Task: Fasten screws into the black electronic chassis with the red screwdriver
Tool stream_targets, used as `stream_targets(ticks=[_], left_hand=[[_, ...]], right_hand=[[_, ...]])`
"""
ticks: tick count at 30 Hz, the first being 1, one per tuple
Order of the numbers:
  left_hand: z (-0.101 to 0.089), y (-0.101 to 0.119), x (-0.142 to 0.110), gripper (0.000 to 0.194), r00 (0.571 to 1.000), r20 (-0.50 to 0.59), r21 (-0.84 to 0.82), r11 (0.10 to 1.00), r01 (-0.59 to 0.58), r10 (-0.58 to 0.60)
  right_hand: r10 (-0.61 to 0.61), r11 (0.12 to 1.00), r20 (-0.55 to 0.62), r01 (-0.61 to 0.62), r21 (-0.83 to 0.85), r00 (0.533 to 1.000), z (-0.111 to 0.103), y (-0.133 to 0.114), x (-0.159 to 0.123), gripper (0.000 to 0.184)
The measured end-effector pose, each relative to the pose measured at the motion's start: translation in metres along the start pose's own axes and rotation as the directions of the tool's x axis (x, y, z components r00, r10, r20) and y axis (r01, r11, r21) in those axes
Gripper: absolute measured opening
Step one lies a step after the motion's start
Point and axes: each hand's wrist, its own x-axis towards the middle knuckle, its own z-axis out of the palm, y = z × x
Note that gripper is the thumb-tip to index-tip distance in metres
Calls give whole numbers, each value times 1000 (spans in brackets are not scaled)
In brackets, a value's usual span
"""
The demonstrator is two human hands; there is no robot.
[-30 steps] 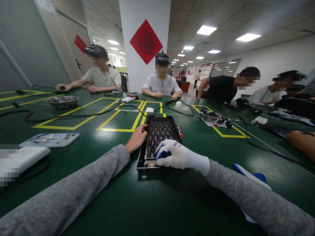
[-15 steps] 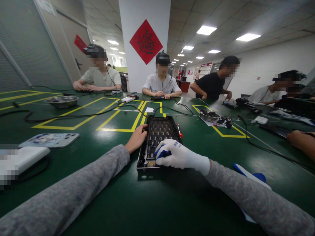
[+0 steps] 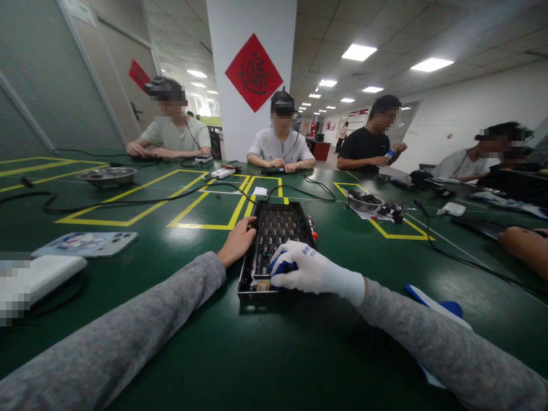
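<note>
Green table (image 3: 171, 331): a person (image 3: 280, 145) faces from its far edge. Black case (image 3: 257, 295) lies well short of that edge. Left hand (image 3: 238, 242) rests against the case's left edge; gloved right hand (image 3: 302, 268) curls over its near right corner; neither grip confirmable. Judged risks: uneven pressure skidding the case; bulky fingers dislodging the brown part (image 3: 262, 285).

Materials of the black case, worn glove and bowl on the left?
Black case: probably plastic, satin; glinting edges, though painted metal is possible.
Glove: seemingly knit fabric, matte white, snug cuff; its blue part looks rubber-coated.
Bowl: likely stainless steel, polished; bright grey reflections.
</note>
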Motion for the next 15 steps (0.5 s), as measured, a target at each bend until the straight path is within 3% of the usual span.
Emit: stream_targets(ticks=[15], left_hand=[[2,-5,2,48,1000,-7,16,1000,-11,12]], right_hand=[[-26,999,7,26,26,1000,1,1,0,22]])
